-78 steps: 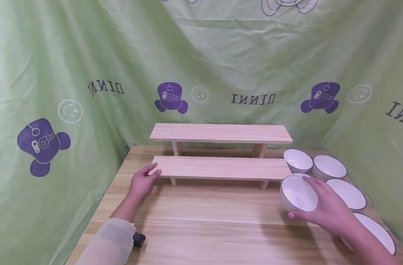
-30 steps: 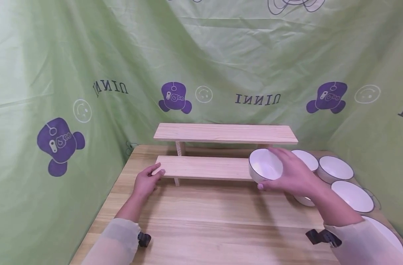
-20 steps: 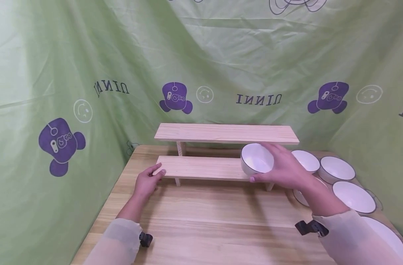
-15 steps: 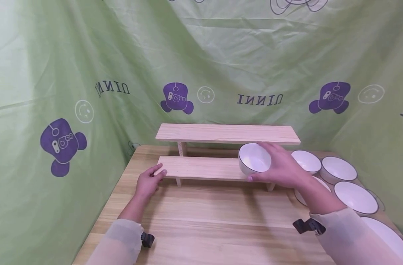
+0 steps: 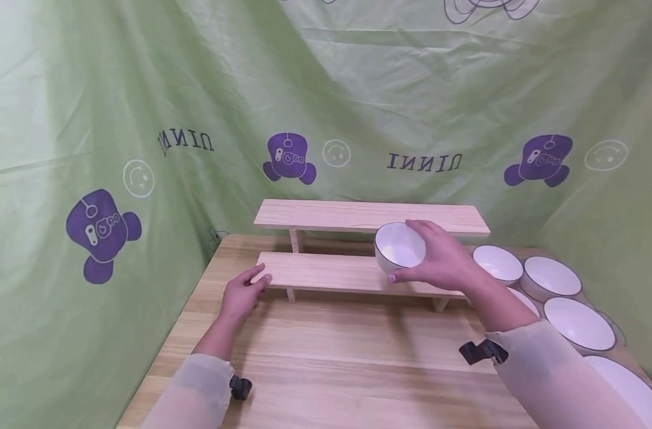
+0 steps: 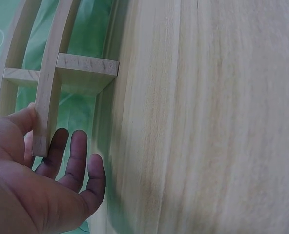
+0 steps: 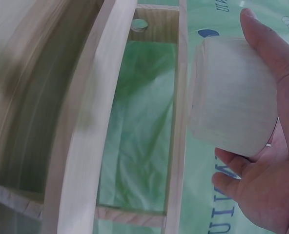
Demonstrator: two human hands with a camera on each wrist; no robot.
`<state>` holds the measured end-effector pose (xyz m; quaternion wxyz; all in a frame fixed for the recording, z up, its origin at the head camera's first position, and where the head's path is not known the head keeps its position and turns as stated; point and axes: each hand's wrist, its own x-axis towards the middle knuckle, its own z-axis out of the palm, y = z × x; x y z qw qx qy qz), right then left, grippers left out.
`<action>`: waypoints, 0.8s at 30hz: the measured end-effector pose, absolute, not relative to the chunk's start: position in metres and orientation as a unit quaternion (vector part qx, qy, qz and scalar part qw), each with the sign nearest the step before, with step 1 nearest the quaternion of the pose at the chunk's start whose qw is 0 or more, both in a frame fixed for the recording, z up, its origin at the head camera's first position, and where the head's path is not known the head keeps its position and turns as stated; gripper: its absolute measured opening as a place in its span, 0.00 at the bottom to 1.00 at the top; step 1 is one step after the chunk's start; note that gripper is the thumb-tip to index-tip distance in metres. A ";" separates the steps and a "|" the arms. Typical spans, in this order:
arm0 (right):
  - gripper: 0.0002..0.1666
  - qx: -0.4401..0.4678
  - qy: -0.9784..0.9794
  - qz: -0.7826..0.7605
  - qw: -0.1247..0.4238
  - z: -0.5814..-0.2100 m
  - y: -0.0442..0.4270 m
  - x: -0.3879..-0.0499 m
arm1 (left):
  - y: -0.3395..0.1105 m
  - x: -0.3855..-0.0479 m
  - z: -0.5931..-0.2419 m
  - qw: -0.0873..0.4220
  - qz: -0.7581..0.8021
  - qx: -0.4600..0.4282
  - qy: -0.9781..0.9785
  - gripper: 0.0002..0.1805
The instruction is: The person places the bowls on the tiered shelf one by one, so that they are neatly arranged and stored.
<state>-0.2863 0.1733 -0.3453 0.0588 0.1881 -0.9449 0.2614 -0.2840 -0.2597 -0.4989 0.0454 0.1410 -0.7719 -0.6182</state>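
A white bowl [image 5: 400,245] with a thin dark rim is in my right hand [image 5: 438,255], thumb on the near side and fingers on the far side. It is raised over the right half of the lower shelf board [image 5: 326,272], its opening tilted towards me. In the right wrist view the bowl's outer wall [image 7: 235,95] shows between thumb and fingers, apart from the wood. My left hand [image 5: 242,295] grips the left end of the lower board. In the left wrist view, thumb and forefinger pinch that board's end [image 6: 46,122], with the other fingers loosely bent beside it.
An upper shelf board [image 5: 363,215] stands behind the lower one on its own legs. Several white bowls, among them a small back bowl [image 5: 497,263] and a larger one [image 5: 579,322], line the right side of the wooden table [image 5: 326,357]. A green curtain [image 5: 358,89] hangs behind.
My right hand has carried the bowl left and away from me, from over the bowls at right to over the lower board, rising slightly. The left hand keeps its grip on the board's end.
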 end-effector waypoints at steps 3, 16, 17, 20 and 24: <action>0.76 0.190 -0.943 0.267 0.057 -0.345 0.166 -0.292 | -0.260 -0.284 -0.499 0.045 -0.617 0.143 -0.773 0.32; 0.78 0.201 -0.937 0.280 0.053 -0.336 0.135 -0.314 | -0.258 -0.283 -0.499 0.051 -0.614 0.148 -0.774 0.31; 0.78 0.202 -0.937 0.280 0.052 -0.335 0.133 -0.316 | -0.258 -0.284 -0.500 0.052 -0.615 0.149 -0.772 0.31; 0.79 0.207 -0.935 0.282 0.055 -0.332 0.126 -0.321 | -0.258 -0.284 -0.499 0.054 -0.618 0.149 -0.770 0.31; 0.79 0.211 -0.934 0.283 0.058 -0.329 0.117 -0.327 | -0.257 -0.284 -0.500 0.054 -0.623 0.150 -0.766 0.31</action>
